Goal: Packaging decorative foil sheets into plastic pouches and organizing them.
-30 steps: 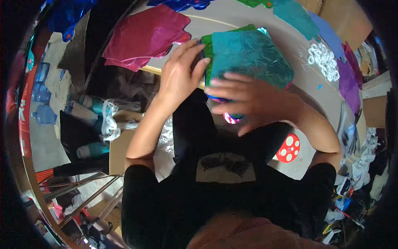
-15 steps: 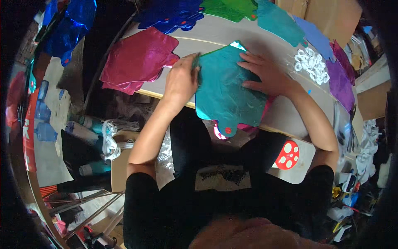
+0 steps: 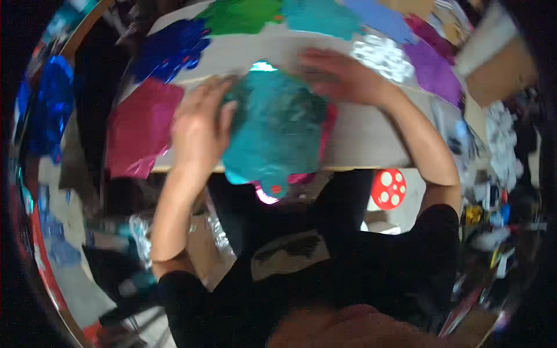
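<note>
Foil sheet: flat on the table, between both sets of fingers, its near part overhanging the table's near edge.
Left hand: on the sheet's left edge.
Right hand: at the sheet's far right corner.
Second sheet: left of the left fingers.
Further sheets: beyond both sets of fingertips, along the far edge.

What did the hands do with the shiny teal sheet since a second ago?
The right hand slid off the middle of the teal foil sheet to its far edge. The left hand came down along the sheet's left edge. The sheet now hangs over the table edge toward the person. The magenta sheet stayed on the left.
</note>
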`<state>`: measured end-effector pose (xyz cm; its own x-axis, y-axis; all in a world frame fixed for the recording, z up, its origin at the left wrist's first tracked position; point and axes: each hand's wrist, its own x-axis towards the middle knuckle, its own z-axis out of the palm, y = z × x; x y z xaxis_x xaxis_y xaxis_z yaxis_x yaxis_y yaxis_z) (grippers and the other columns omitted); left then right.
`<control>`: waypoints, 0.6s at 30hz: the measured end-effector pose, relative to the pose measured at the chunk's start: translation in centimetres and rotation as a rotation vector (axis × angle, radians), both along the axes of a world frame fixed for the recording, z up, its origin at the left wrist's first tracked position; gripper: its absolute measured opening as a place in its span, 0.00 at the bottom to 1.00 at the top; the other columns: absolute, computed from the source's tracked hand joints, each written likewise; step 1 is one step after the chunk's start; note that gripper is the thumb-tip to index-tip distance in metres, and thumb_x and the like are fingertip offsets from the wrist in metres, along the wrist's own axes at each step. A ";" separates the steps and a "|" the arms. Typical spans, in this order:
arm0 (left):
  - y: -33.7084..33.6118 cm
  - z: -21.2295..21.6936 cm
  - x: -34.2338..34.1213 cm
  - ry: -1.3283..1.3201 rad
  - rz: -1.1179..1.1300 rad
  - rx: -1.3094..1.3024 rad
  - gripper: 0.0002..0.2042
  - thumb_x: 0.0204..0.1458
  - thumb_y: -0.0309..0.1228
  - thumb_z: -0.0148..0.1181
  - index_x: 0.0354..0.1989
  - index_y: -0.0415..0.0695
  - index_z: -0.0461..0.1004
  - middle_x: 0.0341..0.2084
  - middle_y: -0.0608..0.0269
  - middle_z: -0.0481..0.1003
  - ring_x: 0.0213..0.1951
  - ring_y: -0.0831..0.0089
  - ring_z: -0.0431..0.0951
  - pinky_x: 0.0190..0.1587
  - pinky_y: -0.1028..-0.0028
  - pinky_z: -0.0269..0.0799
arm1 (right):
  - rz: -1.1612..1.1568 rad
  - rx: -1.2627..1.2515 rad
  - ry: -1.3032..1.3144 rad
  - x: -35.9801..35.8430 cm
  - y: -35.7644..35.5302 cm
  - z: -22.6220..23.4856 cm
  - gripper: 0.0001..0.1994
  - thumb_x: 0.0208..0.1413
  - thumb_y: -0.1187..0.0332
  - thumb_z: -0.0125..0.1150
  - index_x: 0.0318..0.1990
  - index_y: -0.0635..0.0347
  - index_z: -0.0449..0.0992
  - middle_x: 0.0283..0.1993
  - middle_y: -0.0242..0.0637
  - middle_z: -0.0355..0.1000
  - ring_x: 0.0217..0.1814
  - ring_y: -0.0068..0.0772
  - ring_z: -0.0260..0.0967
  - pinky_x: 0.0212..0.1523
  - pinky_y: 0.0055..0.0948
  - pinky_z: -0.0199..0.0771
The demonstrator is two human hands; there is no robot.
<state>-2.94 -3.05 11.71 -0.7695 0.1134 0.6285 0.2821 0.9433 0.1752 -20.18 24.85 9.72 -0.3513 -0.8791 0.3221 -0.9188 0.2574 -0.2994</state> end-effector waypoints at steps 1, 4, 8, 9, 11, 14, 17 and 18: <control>0.4 1.4 -0.2 -0.024 -0.012 -0.023 0.15 0.49 0.26 0.62 0.47 0.39 0.75 0.48 0.48 0.75 0.49 0.51 0.75 0.52 0.59 0.71 | -0.113 0.040 -0.037 -0.8 3.4 1.4 0.26 0.58 0.62 0.59 0.63 0.56 0.64 0.69 0.43 0.58 0.70 0.44 0.54 0.69 0.38 0.54; 1.7 4.9 -1.4 -0.099 -0.094 -0.103 0.15 0.50 0.28 0.63 0.46 0.39 0.75 0.48 0.48 0.75 0.50 0.51 0.75 0.52 0.60 0.71 | -0.555 0.316 -0.150 -3.8 15.2 3.9 0.23 0.58 0.62 0.60 0.60 0.59 0.69 0.64 0.43 0.65 0.67 0.41 0.60 0.67 0.35 0.57; 7.0 7.2 -7.0 -0.236 -0.335 -0.208 0.12 0.50 0.28 0.62 0.44 0.39 0.77 0.42 0.49 0.77 0.47 0.51 0.76 0.49 0.61 0.72 | -0.639 0.364 0.119 -5.3 32.7 1.3 0.21 0.52 0.62 0.59 0.53 0.60 0.74 0.47 0.53 0.74 0.47 0.55 0.73 0.51 0.44 0.71; 9.9 8.1 -8.5 -0.269 -0.471 -0.194 0.12 0.50 0.30 0.62 0.43 0.42 0.78 0.40 0.50 0.78 0.46 0.51 0.76 0.47 0.60 0.73 | -0.575 0.480 0.279 -5.9 35.6 0.6 0.20 0.52 0.64 0.58 0.52 0.59 0.74 0.46 0.53 0.74 0.45 0.57 0.73 0.49 0.46 0.72; 14.0 7.1 -13.0 -0.487 -0.476 -0.327 0.13 0.52 0.35 0.60 0.43 0.44 0.78 0.41 0.51 0.78 0.46 0.52 0.76 0.47 0.59 0.73 | -0.637 0.568 0.183 -5.5 33.9 0.8 0.19 0.52 0.64 0.57 0.52 0.59 0.74 0.45 0.54 0.74 0.44 0.58 0.73 0.48 0.48 0.72; 22.1 3.6 -19.0 -0.442 -0.713 -0.172 0.15 0.50 0.36 0.61 0.43 0.41 0.77 0.41 0.45 0.76 0.45 0.49 0.76 0.49 0.59 0.71 | -0.737 0.609 0.133 -5.5 33.6 0.2 0.15 0.52 0.68 0.59 0.48 0.58 0.77 0.45 0.50 0.75 0.47 0.54 0.72 0.48 0.44 0.73; 30.0 1.2 -22.9 -0.257 -0.962 -0.176 0.14 0.50 0.37 0.57 0.40 0.40 0.77 0.38 0.48 0.77 0.43 0.51 0.77 0.46 0.56 0.72 | -0.743 0.583 0.283 -5.0 33.9 -0.5 0.08 0.54 0.68 0.58 0.39 0.58 0.78 0.35 0.49 0.75 0.36 0.55 0.72 0.39 0.47 0.73; 32.3 0.8 -23.3 -0.251 -0.962 -0.182 0.14 0.50 0.37 0.57 0.40 0.40 0.77 0.38 0.48 0.77 0.43 0.51 0.77 0.46 0.56 0.72 | -0.747 0.578 0.289 -6.0 34.5 -1.1 0.08 0.54 0.68 0.58 0.39 0.58 0.78 0.35 0.49 0.75 0.36 0.55 0.72 0.39 0.47 0.73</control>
